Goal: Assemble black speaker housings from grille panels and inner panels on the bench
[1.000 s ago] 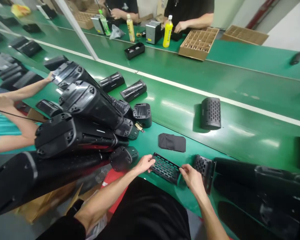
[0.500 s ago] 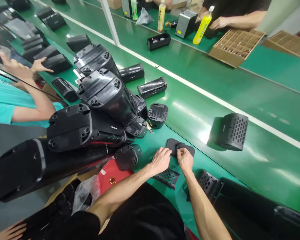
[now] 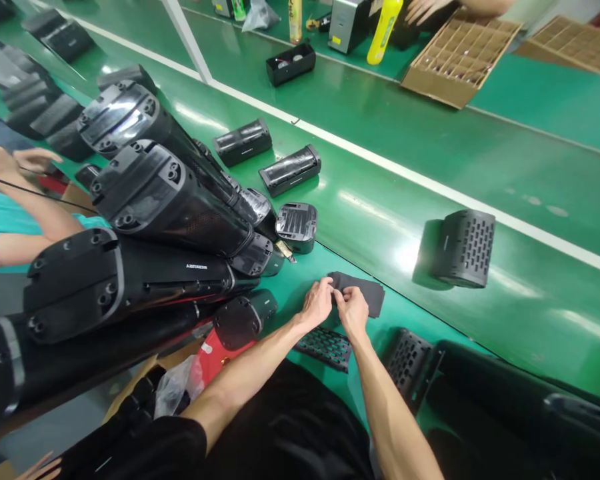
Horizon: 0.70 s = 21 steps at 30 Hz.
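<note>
My left hand (image 3: 316,305) and my right hand (image 3: 353,313) sit close together, with their fingers pinching the near edge of a dark flexible pad (image 3: 367,298), probably fabric or rubber. Just below my hands lies a black perforated grille panel (image 3: 325,348), and a second one (image 3: 409,361) stands to the right. Left of my hands is a black speaker end cap (image 3: 243,320). A small black housing (image 3: 297,227) rests farther up the belt. Part of the pad is hidden under my fingers.
Large black speaker bodies (image 3: 170,230) are piled at the left, beside a person in a teal shirt (image 3: 0,227). A perforated black speaker (image 3: 463,248) stands on the green belt (image 3: 545,327). Beyond a white-edged rail, co-workers sit near a cardboard divider tray (image 3: 460,57).
My hands have moved from either side of the grille panel onto the dark pad and come together, pinching its edge. The view has swung, shifting the scene.
</note>
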Tool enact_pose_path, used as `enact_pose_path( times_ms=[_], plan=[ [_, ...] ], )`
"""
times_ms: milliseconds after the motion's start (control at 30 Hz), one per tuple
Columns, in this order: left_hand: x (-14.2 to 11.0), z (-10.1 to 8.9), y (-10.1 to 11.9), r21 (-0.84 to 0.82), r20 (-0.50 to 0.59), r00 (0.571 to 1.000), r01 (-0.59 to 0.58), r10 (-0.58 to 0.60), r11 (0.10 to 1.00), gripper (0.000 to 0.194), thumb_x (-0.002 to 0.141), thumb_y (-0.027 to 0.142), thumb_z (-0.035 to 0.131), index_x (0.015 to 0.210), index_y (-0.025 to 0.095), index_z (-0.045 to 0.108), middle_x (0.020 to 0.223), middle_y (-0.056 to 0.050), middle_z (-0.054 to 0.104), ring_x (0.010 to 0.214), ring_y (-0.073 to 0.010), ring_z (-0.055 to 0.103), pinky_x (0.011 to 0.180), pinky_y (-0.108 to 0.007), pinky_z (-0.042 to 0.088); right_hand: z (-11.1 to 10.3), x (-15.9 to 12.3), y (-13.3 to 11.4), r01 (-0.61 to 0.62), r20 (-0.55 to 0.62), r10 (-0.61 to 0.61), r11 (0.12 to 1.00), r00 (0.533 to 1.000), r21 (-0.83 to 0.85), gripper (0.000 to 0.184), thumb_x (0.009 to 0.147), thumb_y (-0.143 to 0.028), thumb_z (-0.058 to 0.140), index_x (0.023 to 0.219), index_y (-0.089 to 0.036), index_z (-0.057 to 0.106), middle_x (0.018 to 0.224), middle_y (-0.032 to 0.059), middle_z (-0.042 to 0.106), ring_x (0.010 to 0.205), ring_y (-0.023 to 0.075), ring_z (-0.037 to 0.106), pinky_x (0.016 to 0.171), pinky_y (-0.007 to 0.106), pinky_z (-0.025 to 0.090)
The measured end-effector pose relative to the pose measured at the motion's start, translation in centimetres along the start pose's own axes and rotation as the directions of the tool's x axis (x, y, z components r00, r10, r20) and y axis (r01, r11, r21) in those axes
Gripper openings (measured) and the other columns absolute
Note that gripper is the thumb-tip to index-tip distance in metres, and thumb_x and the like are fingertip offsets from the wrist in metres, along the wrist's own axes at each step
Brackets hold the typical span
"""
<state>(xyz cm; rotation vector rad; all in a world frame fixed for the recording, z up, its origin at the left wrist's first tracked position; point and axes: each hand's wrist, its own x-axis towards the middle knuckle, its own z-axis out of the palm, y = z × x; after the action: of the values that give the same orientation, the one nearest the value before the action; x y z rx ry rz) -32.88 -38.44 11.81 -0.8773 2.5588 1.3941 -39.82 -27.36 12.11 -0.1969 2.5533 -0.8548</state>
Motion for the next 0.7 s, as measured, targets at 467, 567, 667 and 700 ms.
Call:
enact_pose_path(
  times_ms=[467, 567, 667, 700],
  plan=[
    [1.5, 0.4, 0.2, 0.025, -0.016, 0.994, 0.105, -0.104, 0.994, 0.029, 0.098, 0.015, 0.043, 0.117, 0.019, 0.064, 0.108, -0.009, 0.077, 0.113, -0.0252, 0.065, 0.103, -0.039, 0.051, -0.6, 1.9, 0.8, -0.034, 0.110, 0.039, 0.998, 0.993, -0.046, 0.025, 0.092, -0.043, 0.057, 0.085, -0.022, 0.069, 0.078, 0.0078, 0.070, 0.081, 0.0259, 0.066, 0.077, 0.033, 0.042],
    [1.5, 0.2, 0.5, 0.059, -0.005, 0.995, 0.095, -0.095, 0.994, 0.031, 0.099, 0.016, 0.043, 0.119, 0.020, 0.066, 0.115, -0.009, 0.077, 0.114, -0.0256, 0.065, 0.104, -0.040, 0.051, -1.3, 2.2, 1.4, -0.071, 0.084, 0.070, 0.997, 0.994, 0.016, 0.024, 0.089, -0.042, 0.056, 0.084, -0.021, 0.069, 0.074, 0.0084, 0.069, 0.081, 0.0275, 0.067, 0.080, 0.035, 0.044],
    [1.3, 0.1, 1.0, 0.093, -0.001, 0.997, 0.081, -0.081, 0.992, 0.032, 0.101, 0.018, 0.043, 0.120, 0.023, 0.067, 0.120, -0.005, 0.076, 0.114, -0.0232, 0.065, 0.107, -0.038, 0.048, -2.3, 2.4, 2.4, -0.115, 0.032, 0.112, 0.986, 0.993, 0.119, 0.030, 0.086, -0.049, 0.056, 0.083, -0.021, 0.067, 0.068, 0.0073, 0.067, 0.079, 0.0289, 0.067, 0.080, 0.038, 0.047],
    [1.2, 0.1, 1.3, 0.105, -0.001, 0.997, 0.078, -0.078, 0.991, 0.032, 0.101, 0.017, 0.044, 0.120, 0.023, 0.068, 0.121, -0.005, 0.076, 0.114, -0.0224, 0.065, 0.109, -0.037, 0.047, -2.7, 2.5, 2.9, -0.127, 0.016, 0.127, 0.978, 0.992, 0.165, 0.033, 0.084, -0.053, 0.057, 0.082, -0.022, 0.066, 0.065, 0.0062, 0.066, 0.077, 0.0287, 0.067, 0.078, 0.038, 0.047]
  ],
)
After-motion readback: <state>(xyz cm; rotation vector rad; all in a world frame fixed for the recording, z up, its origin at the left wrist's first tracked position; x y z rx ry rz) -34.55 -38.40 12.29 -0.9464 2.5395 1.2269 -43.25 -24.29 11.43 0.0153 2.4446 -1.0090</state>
